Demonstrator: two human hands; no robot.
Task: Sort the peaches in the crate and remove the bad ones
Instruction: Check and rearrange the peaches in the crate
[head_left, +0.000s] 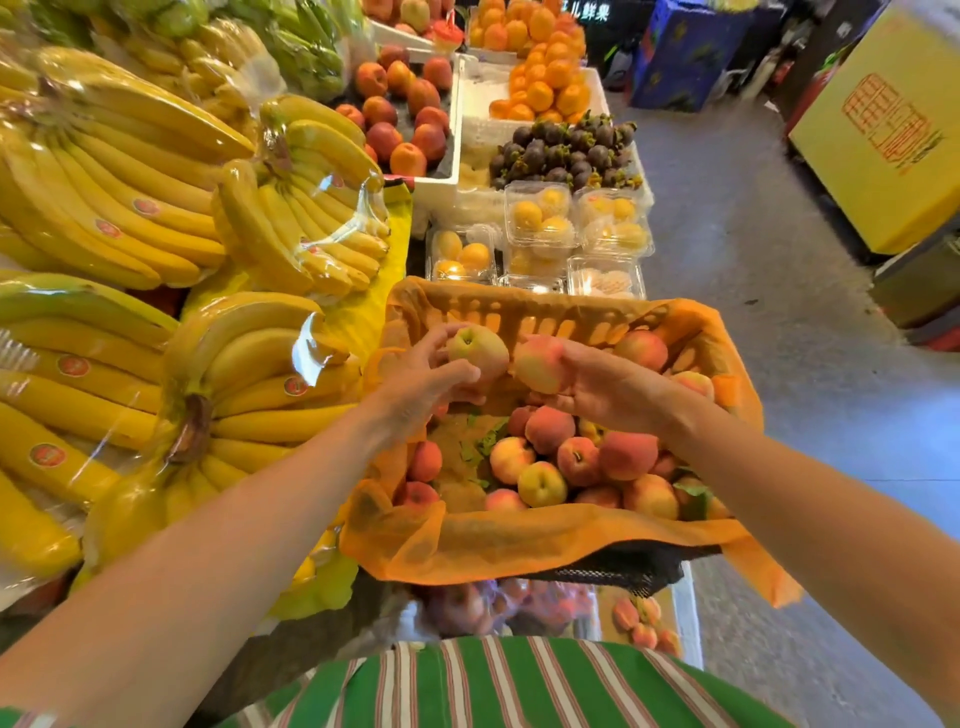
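From the head view, the left hand (431, 374) has its grip closed around a greenish peach (477, 352) and the right hand (597, 384) around a pink peach (540, 364) — both held above the crate (545, 540). This looks like the inspection step; next, each needs judging — keep or discard.

Crate (524, 312), orange-lined, peaches (576, 462) heaped at its 5 o'clock. Two held above its centre: greenish-yellow peach (475, 351), stem end up; pink peach (540, 364) just beside, at 3 o'clock.
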